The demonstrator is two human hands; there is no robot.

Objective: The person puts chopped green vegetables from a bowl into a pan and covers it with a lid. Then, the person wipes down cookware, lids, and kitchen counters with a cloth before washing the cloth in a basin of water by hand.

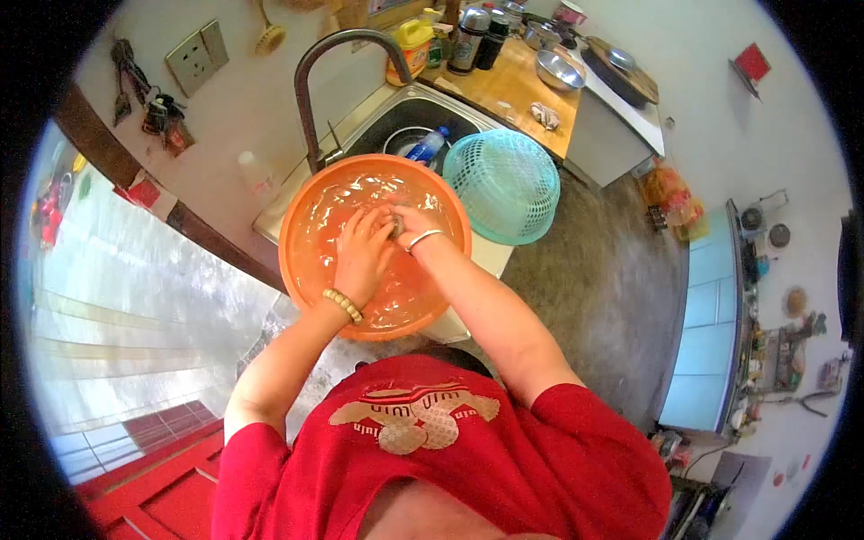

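An orange basin (290, 243) holds clear, rippling water, and both of my hands are together over its middle. My left hand (362, 241), with a beaded bracelet at the wrist, has its fingers bent against my right hand. My right hand (416, 221), with a pale bangle, is closed around a small grey-brown thing (397, 229). Fingers cover most of that small thing, so its kind cannot be made out. Just right of the basin sits a light-blue plastic colander (504, 184).
Behind the basin is a metal sink (382, 117) with a blue bottle (428, 144) in it, under a curved faucet (306, 85). A wooden counter (504, 85) bears a steel bowl (560, 70), thermos flasks (469, 40) and a crumpled cloth (544, 115). A yellow jug (412, 47) stands by the wall.
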